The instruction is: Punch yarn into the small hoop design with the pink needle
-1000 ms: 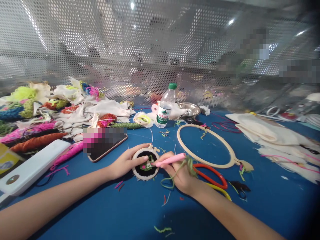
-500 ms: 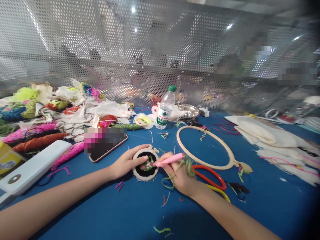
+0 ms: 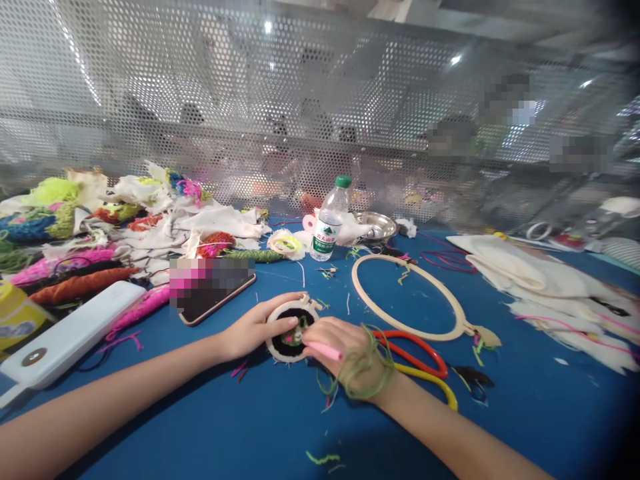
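My left hand [image 3: 255, 330] grips the left side of a small round embroidery hoop [image 3: 273, 350], its thumb lying across the black fabric [image 3: 287, 349]. Green, pink and white yarn stitching shows on that fabric, partly covered by my fingers. My right hand [image 3: 345, 350] is closed around a pink punch needle [image 3: 326, 355] over the right part of the hoop. The tool's tip is hidden behind the fingers. Loose green yarn [image 3: 375, 377] loops over the back of my right hand and wrist.
Nearby lie a large wooden hoop [image 3: 410, 330], red-and-yellow-handled scissors [image 3: 425, 357], a phone [image 3: 217, 293] and a white device [image 3: 75, 333]. A water bottle [image 3: 330, 223] and metal bowl [image 3: 380, 227] stand behind. Yarn bundles [image 3: 83, 285] crowd the left; folded white cloth [image 3: 525, 267] lies right.
My right hand has turned over and moved left onto the hoop, with the pink punch needle now pointing down to the right. The green yarn has shifted across the wrist. My left hand stays put.
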A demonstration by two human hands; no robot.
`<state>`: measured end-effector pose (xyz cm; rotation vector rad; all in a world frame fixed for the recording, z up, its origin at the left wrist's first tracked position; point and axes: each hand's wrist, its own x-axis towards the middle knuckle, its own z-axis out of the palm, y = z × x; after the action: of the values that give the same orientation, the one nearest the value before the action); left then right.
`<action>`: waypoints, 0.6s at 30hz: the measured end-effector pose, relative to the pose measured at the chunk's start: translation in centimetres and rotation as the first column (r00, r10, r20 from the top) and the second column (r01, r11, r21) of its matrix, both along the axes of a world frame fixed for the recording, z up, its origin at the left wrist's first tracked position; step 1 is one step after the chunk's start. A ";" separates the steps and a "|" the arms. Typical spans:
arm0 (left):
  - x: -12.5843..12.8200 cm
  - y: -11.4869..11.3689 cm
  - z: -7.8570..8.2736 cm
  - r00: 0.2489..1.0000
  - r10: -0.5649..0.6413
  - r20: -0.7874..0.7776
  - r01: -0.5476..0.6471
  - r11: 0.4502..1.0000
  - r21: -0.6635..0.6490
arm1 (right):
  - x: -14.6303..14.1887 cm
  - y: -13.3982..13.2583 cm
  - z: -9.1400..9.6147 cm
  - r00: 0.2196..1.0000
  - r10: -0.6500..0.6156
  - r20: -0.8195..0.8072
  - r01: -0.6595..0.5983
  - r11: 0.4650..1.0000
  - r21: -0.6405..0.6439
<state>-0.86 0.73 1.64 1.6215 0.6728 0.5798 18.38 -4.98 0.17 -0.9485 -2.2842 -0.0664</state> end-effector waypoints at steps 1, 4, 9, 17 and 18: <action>0.0 0.1 -0.1 1.000 -0.002 0.001 0.002 1.000 -0.016 | 0.0 -0.1 0.1 0.999 -0.039 -0.031 0.037 0.998 -0.052; 0.1 0.5 -0.3 1.000 -0.015 0.003 0.015 0.998 -0.060 | 0.1 -0.2 0.5 0.986 -0.108 -0.128 0.089 0.985 -0.150; 0.2 0.6 -0.4 1.000 0.004 0.020 -0.002 0.993 -0.114 | 0.2 -0.1 1.0 0.962 -0.168 -0.214 0.118 0.967 -0.227; 0.3 0.7 -0.7 1.000 0.026 0.014 -0.024 0.994 -0.110 | 0.4 -0.1 0.7 0.957 -0.179 -0.230 0.118 0.959 -0.257; 0.3 0.7 -0.7 1.000 0.027 0.015 -0.025 0.993 -0.112 | 0.4 -0.1 0.7 0.959 -0.165 -0.231 0.108 0.965 -0.239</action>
<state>-0.56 1.45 0.96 1.5041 0.7032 0.5634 18.78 -5.08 0.84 -1.1615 -2.0202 0.2435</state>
